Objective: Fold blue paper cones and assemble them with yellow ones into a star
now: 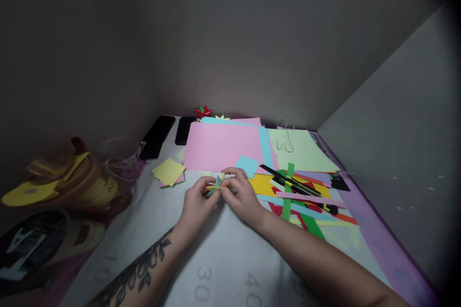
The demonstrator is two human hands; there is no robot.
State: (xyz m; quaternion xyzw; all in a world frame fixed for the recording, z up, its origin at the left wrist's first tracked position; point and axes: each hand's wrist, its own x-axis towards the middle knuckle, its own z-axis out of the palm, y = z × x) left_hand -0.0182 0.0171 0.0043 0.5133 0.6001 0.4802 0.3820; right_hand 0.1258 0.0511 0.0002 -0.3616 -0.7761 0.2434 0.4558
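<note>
Between both hands, a little above the white mat, is a folded paper star (218,182) in pale blue and yellow. My left hand (199,200) pinches it from the left side, thumb and fingers closed on its edge. From the right, my right hand (242,195) grips it with thumb and fingertips. The fingers cover much of the star, so its full shape is hidden. Just beyond my right hand lies a light blue paper square (247,165). To the left of my left hand is a yellow paper square (169,171) on top of a pink one.
Pink sheets (223,146) and pale green sheets (302,151) lie at the back. Coloured strips and a black-and-yellow cutter (288,180) are heaped on the right. A red and green star (203,111) and phones (160,129) sit behind. Clay-coloured pots (86,172) stand left.
</note>
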